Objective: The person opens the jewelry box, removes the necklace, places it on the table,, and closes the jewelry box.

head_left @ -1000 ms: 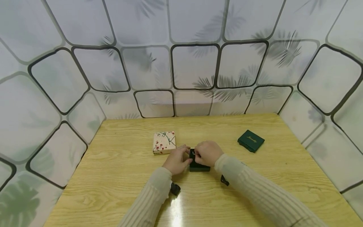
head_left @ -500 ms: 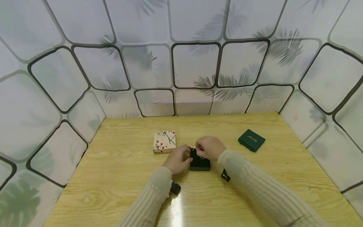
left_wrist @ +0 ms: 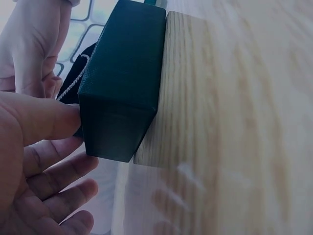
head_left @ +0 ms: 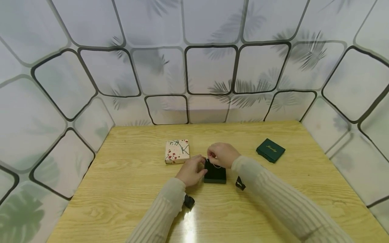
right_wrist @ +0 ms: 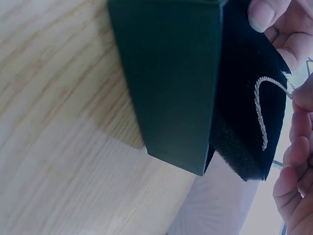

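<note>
A small dark green jewelry box base (head_left: pixel 214 181) sits on the table in front of me. Its black velvet pad (right_wrist: pixel 239 73) is tilted up out of the box in the right wrist view. My left hand (head_left: pixel 192 171) pinches the pad's edge, thumb on its face and a finger behind. Above the pad's far edge, my right hand (head_left: pixel 225 155) pinches a thin silver chain (right_wrist: pixel 259 103) between thumb and finger. The chain curves down across the pad's face; in the left wrist view it hangs beside the box's green wall (left_wrist: pixel 122 54).
A cream box with a red blossom print (head_left: pixel 177 152) stands just behind my left hand. To the right lies a dark green lid (head_left: pixel 270 150) with gold lettering. The wooden table (head_left: pixel 127 189) ends at a patterned cloth backdrop (head_left: pixel 209 74).
My right hand has risen from low over the box to its far edge, and a loop of the chain now shows below its fingers. The left hand has stayed in place.
</note>
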Motion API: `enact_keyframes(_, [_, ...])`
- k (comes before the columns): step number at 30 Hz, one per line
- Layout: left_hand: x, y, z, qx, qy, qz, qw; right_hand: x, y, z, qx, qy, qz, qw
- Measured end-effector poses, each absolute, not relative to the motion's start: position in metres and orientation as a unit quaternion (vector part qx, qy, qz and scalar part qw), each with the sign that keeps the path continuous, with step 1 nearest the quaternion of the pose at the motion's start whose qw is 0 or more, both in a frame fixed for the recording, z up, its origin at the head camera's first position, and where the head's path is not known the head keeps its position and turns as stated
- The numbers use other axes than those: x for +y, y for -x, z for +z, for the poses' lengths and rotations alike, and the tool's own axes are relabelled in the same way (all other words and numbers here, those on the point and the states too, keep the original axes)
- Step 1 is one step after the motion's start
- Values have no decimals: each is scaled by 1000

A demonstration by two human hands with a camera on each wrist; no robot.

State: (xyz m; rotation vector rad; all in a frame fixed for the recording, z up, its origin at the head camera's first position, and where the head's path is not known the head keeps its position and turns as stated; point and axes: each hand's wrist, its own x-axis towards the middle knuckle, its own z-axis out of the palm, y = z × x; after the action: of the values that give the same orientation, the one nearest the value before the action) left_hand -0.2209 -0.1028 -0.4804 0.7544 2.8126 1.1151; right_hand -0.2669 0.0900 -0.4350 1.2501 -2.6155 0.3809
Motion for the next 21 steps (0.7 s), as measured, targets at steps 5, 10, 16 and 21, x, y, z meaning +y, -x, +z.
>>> enact_keyframes(5, [-102, 220, -479, 902, -246, 355, 7, 88, 269, -432, -894, -416, 130, 106])
enact_keyframes(10, [-103, 221, -480, 900, -253, 355, 2, 88, 270, -431, -899, -400, 139, 112])
enact_keyframes(16, [-102, 220, -480, 902, -248, 353, 7, 94, 273, -433, -903, -373, 178, 120])
enact_keyframes(21, [-102, 219, -480, 905, -244, 349, 11, 99, 277, -438, -913, -337, 208, 97])
